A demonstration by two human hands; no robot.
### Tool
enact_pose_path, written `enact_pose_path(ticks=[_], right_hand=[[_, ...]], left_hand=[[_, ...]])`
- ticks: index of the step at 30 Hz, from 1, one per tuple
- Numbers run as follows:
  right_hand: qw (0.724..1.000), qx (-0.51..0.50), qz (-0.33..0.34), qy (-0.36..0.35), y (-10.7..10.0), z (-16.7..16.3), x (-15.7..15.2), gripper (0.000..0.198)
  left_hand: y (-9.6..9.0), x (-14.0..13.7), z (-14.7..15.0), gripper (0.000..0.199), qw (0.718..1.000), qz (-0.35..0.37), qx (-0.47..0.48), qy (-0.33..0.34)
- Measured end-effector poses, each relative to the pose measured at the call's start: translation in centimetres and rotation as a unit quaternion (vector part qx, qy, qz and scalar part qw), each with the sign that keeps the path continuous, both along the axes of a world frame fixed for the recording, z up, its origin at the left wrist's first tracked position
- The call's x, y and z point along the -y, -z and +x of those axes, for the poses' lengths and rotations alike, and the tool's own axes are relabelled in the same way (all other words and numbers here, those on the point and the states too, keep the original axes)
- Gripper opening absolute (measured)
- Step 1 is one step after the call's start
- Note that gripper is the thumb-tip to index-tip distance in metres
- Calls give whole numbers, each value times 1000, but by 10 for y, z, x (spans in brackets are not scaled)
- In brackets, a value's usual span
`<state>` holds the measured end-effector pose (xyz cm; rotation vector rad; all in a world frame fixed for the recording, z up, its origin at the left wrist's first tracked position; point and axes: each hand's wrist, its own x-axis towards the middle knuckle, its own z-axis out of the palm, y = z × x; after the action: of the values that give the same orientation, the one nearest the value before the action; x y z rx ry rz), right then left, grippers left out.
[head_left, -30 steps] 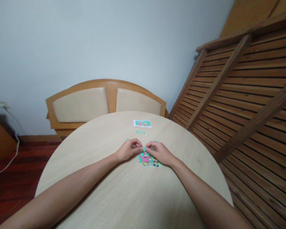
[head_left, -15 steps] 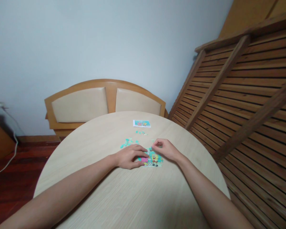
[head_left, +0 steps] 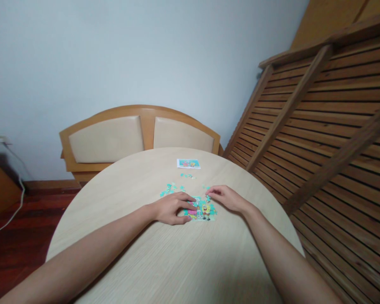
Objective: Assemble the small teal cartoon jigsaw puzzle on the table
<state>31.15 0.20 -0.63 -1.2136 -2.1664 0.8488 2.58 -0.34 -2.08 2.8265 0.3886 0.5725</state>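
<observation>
A partly joined jigsaw puzzle [head_left: 206, 210] lies on the table, showing a yellow square cartoon figure, a pink figure and a teal background. My left hand [head_left: 172, 207] rests palm down at its left side, fingers spread over the pink part and covering some of it. Over the puzzle's upper right edge, my right hand [head_left: 225, 197] has thumb and forefinger pinched together. A small teal puzzle piece [head_left: 208, 198] shows just under those fingertips and seems held. Loose teal pieces [head_left: 169, 188] are scattered beyond my left hand.
Farther back on the round table [head_left: 129, 253] are a small row of pieces [head_left: 188, 175] and a printed picture card [head_left: 188, 164]. A padded wooden headboard [head_left: 139, 131] stands behind the table. Wooden slats [head_left: 319, 139] lean along the right side.
My right hand has shifted slightly to the right along the puzzle's upper edge, the small teal piece moving with its fingertips. My left hand has stayed nearly still.
</observation>
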Motion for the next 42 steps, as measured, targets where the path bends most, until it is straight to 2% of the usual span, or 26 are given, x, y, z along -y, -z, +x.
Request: enact_pose_path(ticks=[17, 32, 35, 38, 42], right_hand=[[998, 27, 31, -40, -2, -5, 3, 30], [998, 32, 51, -9, 3, -3, 1, 26], [998, 36, 51, -2, 3, -3, 2, 26], [998, 31, 54, 13, 2, -2, 2, 25], [997, 27, 62, 34, 3, 2, -1, 23]], left_hand=[[0, 1, 0, 44, 1000, -14, -3, -7], [-2, -1, 1, 42, 1000, -18, 7, -2], [-7, -8, -7, 35, 998, -13, 35, -59], [-10, -22, -24, 27, 982, 4, 57, -178], [-11, -40, -53, 24, 965, 7, 26, -260]])
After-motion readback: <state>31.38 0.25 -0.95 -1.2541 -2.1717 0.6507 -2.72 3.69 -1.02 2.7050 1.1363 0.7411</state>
